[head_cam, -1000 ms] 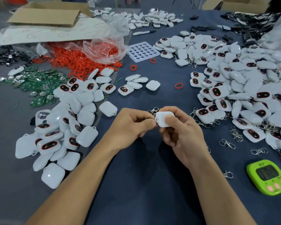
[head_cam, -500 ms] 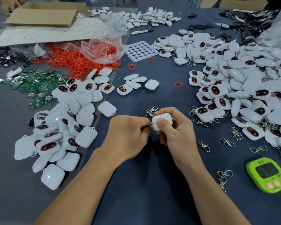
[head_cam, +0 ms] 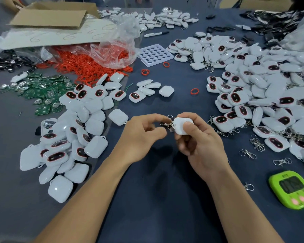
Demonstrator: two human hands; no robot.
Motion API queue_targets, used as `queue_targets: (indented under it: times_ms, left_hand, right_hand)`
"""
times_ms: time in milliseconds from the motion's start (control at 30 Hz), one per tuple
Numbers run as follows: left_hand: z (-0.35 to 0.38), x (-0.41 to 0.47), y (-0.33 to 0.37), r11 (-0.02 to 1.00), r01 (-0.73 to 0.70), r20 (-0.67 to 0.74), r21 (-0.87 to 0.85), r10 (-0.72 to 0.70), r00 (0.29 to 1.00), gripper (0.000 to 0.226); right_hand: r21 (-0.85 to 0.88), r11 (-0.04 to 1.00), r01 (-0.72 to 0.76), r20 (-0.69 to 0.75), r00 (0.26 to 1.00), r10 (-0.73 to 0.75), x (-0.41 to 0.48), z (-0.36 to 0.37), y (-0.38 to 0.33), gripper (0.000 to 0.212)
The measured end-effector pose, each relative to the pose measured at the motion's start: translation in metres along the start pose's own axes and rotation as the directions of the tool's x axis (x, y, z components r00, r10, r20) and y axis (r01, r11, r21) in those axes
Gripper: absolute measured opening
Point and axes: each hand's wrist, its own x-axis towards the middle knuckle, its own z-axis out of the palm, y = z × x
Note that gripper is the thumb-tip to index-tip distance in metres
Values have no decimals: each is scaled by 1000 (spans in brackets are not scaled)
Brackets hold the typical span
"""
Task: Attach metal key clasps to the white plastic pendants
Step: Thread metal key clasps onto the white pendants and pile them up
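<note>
The right grip [head_cam: 198, 142] is clenched around one white plastic pendant [head_cam: 182, 126]. The thumb presses on its broad face and the other fingers curl behind it, holding it above the counter [head_cam: 156, 199] near the middle of the view. This hold appears intended to fix the housing and present its left corner toward the other hand. A metal key clasp [head_cam: 166, 124] hangs at that corner, touching the pendant; whether its ring is fully threaded through the pendant's loop is too small to tell. The left grip [head_cam: 140, 137] has its fingers curled, with the index and thumb tips just beside the clasp. Motion blur prevents confirmation that they pinch it, so the state of this grip cannot be told. Judged step: seating or checking the clasp at the corner. Stock is arranged by side. Bare pendants [head_cam: 68, 137] are heaped to the left, near the left grip. Pendants already carrying clasps [head_cam: 270, 106] are heaped to the right. Loose clasps [head_cam: 247, 153] lie on the counter to the right of the right grip, between it and a green timer [head_cam: 293, 189]. This layout suggests a left-to-right flow, with each supply near the hand that draws from it. Caution: the clasp is small and probably sprung, so a loose pinch could let it slip off the corner.
</note>
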Motion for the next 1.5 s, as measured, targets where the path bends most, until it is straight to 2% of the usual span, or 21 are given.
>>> queue_targets:
  times_ms: [233,400,500,600,667,733,767,833,933,1067,1133,1167,1233,1333,1433,1500]
  left_hand:
    - [4,-2,-4,994,-102,56,-24,103,993,11]
    - [4,0,-6,997,-82,36,-5,82,996,15]
    - [1,-2,-9,969,-105,53,224,96,994,14]
    - [6,-8,-9,831,-181,28,526,195,980,16]
    - [9,-10,-9,735,-213,2,644,277,961,22]
    - [11,-9,-9,701,-198,-19,686,289,957,18]
    - [11,-8,-9,727,-174,-36,664,264,964,12]
    - [9,-5,-10,851,-130,-52,509,182,982,8]
    - [4,0,-9,976,-87,56,202,77,995,9]
    - [-3,4,-7,999,-4,218,-33,11,976,19]
    - [-3,4,-6,999,14,211,-28,-8,977,23]
    - [-3,3,-6,999,-5,176,45,-3,984,23]
    - [0,1,-9,944,-75,90,321,49,995,24]
    - [7,-5,-9,684,-118,0,720,171,985,25]
    - [17,-9,-3,484,-125,-15,866,274,962,25]
    - [21,-9,-1,443,-125,-14,888,296,955,26]
  right_hand:
    - [-67,998,-5,-12,1000,5,0,4,2,16]
    - [-96,995,0,-43,999,-4,0,4,3,15]
    - [-159,987,36,-65,997,-47,-3,5,3,14]
    - [-265,961,79,-72,992,-101,-6,9,5,15]
    - [-319,945,75,-85,991,-108,-6,12,7,17]
    - [-314,947,70,-110,988,-110,-5,13,7,16]
    - [-281,958,65,-125,987,-103,-4,13,6,17]
    - [-186,982,42,-144,987,-70,-2,12,4,20]
    - [-106,994,10,-134,991,-25,-1,7,3,26]
    - [-46,998,-38,-82,996,34,-1,4,0,27]
    - [-30,999,-41,-67,997,39,-1,3,-1,27]
    - [-36,999,-33,-68,997,31,-1,3,-1,25]
    - [-100,995,0,-88,996,-9,-2,7,1,21]
    - [-239,969,56,-136,987,-90,-3,14,6,22]
    - [-242,968,62,-148,984,-100,-4,14,7,21]
    - [-224,973,59,-135,987,-91,-4,12,6,19]
